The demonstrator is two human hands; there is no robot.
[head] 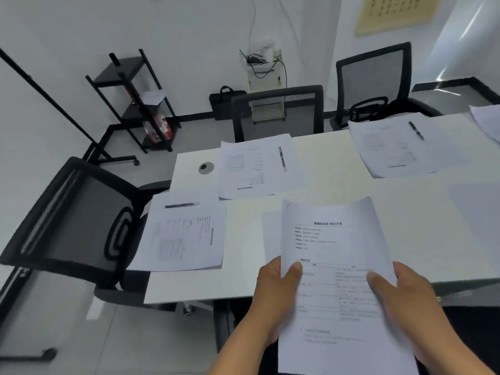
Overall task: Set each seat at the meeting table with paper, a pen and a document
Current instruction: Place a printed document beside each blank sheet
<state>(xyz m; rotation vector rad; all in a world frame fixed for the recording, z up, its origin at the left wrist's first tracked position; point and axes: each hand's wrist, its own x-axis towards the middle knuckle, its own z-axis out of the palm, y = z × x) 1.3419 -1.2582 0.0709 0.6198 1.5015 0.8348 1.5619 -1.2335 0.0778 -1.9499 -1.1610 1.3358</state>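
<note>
Holding printed document over near edge of tabletop, my left hand pinching left margin, thumb on top, my right hand gripping right margin. Three seats already carry papers and pen. Best to lower sheet flat, square it to this edge, avoid creasing, release both sides together.

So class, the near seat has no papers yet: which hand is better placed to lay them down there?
Probably the left hand: it grips the sheets on the side toward the bare table; the right hand holds their other edge.
</note>
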